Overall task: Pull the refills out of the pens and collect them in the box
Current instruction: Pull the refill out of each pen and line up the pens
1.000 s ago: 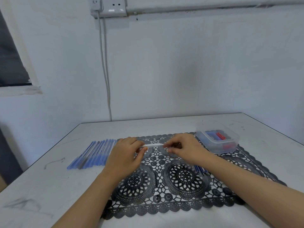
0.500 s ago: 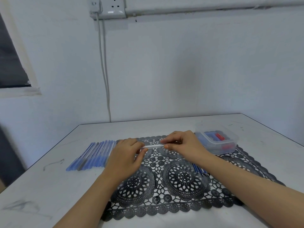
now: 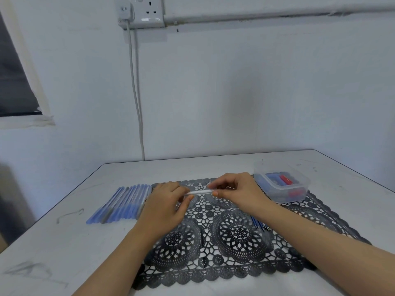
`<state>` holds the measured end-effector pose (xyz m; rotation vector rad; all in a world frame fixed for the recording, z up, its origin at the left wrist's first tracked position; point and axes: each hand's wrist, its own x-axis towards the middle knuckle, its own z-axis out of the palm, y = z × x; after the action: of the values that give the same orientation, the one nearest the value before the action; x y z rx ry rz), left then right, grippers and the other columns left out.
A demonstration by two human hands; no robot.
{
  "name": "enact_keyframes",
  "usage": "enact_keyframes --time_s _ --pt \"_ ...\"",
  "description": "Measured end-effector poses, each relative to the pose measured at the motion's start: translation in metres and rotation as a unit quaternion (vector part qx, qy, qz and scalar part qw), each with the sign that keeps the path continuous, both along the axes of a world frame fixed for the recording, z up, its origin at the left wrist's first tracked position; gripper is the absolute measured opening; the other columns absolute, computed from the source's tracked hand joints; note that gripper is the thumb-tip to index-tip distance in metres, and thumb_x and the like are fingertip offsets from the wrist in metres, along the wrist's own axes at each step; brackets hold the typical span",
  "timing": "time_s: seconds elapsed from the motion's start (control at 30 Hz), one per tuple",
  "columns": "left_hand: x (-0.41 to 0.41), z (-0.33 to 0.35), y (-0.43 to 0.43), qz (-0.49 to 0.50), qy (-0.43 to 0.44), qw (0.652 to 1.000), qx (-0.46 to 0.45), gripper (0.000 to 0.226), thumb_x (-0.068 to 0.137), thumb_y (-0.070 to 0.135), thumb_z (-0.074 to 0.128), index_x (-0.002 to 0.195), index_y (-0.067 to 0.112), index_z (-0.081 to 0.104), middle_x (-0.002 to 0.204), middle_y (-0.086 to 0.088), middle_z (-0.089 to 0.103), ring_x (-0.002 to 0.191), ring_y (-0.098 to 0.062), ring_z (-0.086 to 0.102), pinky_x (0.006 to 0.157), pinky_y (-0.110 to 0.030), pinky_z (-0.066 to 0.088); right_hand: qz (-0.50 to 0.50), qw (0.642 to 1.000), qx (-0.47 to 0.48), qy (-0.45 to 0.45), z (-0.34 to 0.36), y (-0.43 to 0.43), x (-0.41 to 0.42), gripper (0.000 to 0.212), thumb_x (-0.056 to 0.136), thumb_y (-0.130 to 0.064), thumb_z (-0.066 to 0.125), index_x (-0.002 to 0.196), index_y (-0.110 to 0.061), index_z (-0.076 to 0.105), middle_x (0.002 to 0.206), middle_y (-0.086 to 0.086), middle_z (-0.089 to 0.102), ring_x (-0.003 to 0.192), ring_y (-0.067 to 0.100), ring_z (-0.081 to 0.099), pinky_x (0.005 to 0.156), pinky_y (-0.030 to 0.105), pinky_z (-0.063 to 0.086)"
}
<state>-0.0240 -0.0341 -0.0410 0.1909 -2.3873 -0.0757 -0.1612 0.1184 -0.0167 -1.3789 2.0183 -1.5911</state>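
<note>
Blue plastic pens (image 3: 121,204) lie in a row at nine o'clock of your left hand (image 3: 164,207), which pinches one end of a clear pen barrel (image 3: 199,192). Your right hand (image 3: 239,193) pinches the other end. The clear plastic box (image 3: 267,189) sits at two o'clock of that hand, on the black lace mat (image 3: 235,233).

I can make out no writing anywhere: nothing readable on the wall socket (image 3: 149,12), the pens (image 3: 124,201) or the box (image 3: 275,195); any print there is too small or blurred.
</note>
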Motion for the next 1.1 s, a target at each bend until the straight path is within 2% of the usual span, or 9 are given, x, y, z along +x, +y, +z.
enact_keyframes --time_s 0.1,0.3,0.4,0.53,0.7,0.87,0.97,1.1 --pt "-0.0001 0.0007 0.0001 -0.005 -0.001 1.0 -0.005 0.031 0.085 0.037 0.043 0.087 0.019 0.068 0.069 0.013 0.055 0.062 0.0 0.043 0.064 -0.007 0.026 0.001 1.0 0.003 -0.001 0.0005 -0.0002 0.0011 0.021 0.076 -0.003 0.072 0.085 -0.022 0.072 0.078 -0.008 0.07 0.07 -0.001 0.062 0.068 0.015 0.049" --pt "0.0003 -0.0001 -0.0019 -0.009 -0.011 1.0 -0.005 0.03 0.086 0.037 0.043 0.086 0.019 0.068 0.07 0.013 0.057 0.064 -0.001 0.044 0.065 -0.006 0.027 -0.008 0.999 0.01 0.031 -0.0017 0.0001 0.0017 0.022 0.076 -0.004 0.072 0.085 -0.024 0.072 0.083 -0.005 0.071 0.079 0.009 0.064 0.075 0.02 0.053" --pt "0.0002 -0.0021 -0.003 -0.019 -0.019 1.0 -0.003 0.034 0.087 0.038 0.041 0.086 0.017 0.067 0.071 0.01 0.059 0.063 -0.004 0.049 0.061 -0.006 0.03 -0.004 0.999 -0.004 0.039 -0.0012 0.001 0.0027 0.022 0.074 -0.001 0.073 0.083 -0.021 0.073 0.082 -0.004 0.071 0.078 0.008 0.065 0.076 0.02 0.053" --pt "-0.0007 -0.0051 -0.0052 -0.028 -0.031 0.999 0.016 0.045 0.09 0.046 0.029 0.087 0.017 0.062 0.066 0.012 0.054 0.055 -0.005 0.048 0.05 -0.016 0.038 0.002 0.999 -0.038 0.025 0.0008 0.0023 0.0008 0.022 0.07 0.002 0.075 0.075 -0.019 0.072 0.077 -0.002 0.071 0.075 0.01 0.067 0.075 0.022 0.054" --pt "0.0004 -0.0064 -0.0064 -0.033 -0.053 0.998 0.02 0.055 0.089 0.054 0.015 0.082 0.018 0.056 0.056 0.012 0.047 0.047 -0.002 0.041 0.046 -0.016 0.031 0.02 0.997 -0.068 0.036 -0.0012 0.0022 0.0004 0.024 0.069 0.005 0.074 0.073 -0.019 0.072 0.075 -0.003 0.07 0.071 0.009 0.065 0.069 0.02 0.052" --pt "0.0021 -0.0041 -0.0067 -0.05 -0.06 0.996 0.033 0.052 0.087 0.054 0.015 0.079 0.02 0.053 0.053 0.013 0.044 0.045 -0.002 0.038 0.045 -0.012 0.028 0.026 0.996 -0.074 0.032 -0.0025 0.0019 0.0002 0.02 0.073 0.001 0.073 0.082 -0.018 0.072 0.078 -0.003 0.07 0.074 0.005 0.064 0.069 0.016 0.049" --pt "0.0022 -0.0045 -0.0079 -0.048 -0.064 0.997 0.023 0.052 0.087 0.054 0.015 0.079 0.019 0.053 0.053 0.014 0.044 0.044 -0.001 0.038 0.045 -0.011 0.028 0.03 0.994 -0.061 0.083 -0.0047 0.001 -0.0003 0.021 0.078 -0.002 0.069 0.086 -0.021 0.071 0.081 -0.007 0.069 0.077 0.003 0.062 0.07 0.015 0.048" --pt "0.0028 -0.0061 -0.009 -0.051 -0.073 0.996 0.025 0.058 0.086 0.056 0.013 0.08 0.017 0.055 0.055 0.012 0.047 0.044 -0.002 0.038 0.045 -0.012 0.031 0.032 0.987 -0.073 0.141 -0.0063 0.0013 -0.0006 0.017 0.077 0.0 0.069 0.085 -0.015 0.073 0.081 -0.006 0.068 0.078 0.007 0.061 0.072 0.018 0.048"
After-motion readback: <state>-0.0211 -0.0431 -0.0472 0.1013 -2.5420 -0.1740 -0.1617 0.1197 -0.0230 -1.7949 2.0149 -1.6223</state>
